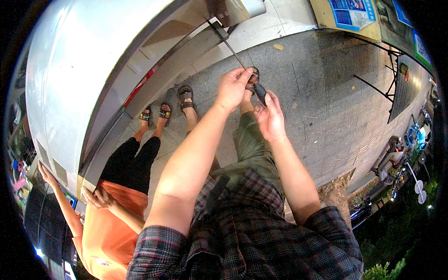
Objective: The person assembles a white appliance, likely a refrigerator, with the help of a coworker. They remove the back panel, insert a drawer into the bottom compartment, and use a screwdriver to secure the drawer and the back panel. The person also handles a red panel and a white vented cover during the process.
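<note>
My left hand [232, 88] pinches a long thin metal rod with thumb and fingers, close to its thick dark end. This rod tool [239, 59] runs up and away from me towards the lower edge of the white cabinet-like body [79, 60]. Its near end has a rounded dark part with some red, then a black grip [261, 94]; the exact kind of tool is unclear. Around the lower end of that grip, the fingers of my right hand [270, 117] are closed, partly hiding it. The rod's far tip is at a dark opening under the body.
Beside me on the left, a person in an orange shirt [114, 224] rests both hands against the white body. Grey paving [317, 102] lies underfoot. To the right stand a black metal frame [389, 84], a tree trunk [337, 198] and parked scooters [392, 161]. Posters [352, 14] hang at the top right.
</note>
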`<state>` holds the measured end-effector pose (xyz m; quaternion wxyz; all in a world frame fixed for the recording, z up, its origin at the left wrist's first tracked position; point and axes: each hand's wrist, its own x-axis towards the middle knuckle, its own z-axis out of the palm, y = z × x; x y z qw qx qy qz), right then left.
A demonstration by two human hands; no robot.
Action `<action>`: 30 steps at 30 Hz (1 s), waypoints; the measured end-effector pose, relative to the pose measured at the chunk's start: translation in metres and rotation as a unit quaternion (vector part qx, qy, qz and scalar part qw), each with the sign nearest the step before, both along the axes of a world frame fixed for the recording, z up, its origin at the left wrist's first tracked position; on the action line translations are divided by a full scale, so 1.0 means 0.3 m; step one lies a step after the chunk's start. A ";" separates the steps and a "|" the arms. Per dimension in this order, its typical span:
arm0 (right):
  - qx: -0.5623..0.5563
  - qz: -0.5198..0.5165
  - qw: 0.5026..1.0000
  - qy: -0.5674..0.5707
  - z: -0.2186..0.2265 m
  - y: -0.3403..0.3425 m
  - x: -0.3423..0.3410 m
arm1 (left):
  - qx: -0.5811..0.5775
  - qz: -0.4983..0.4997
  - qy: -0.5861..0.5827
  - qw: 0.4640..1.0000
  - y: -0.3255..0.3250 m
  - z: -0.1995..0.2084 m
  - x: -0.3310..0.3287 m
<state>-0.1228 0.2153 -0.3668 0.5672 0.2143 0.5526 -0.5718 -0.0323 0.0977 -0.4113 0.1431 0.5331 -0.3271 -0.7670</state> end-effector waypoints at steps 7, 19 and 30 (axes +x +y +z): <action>-0.054 0.024 0.989 -0.132 -0.069 0.061 -0.061 | 0.019 0.002 -0.004 1.000 -0.007 -0.011 0.008; 0.014 0.001 1.000 -0.009 -0.043 0.027 0.005 | 0.000 -0.015 -0.036 0.999 -0.023 -0.012 0.000; 0.018 -0.010 1.000 0.005 -0.019 0.007 0.022 | 0.004 -0.016 -0.037 0.999 -0.042 -0.001 0.002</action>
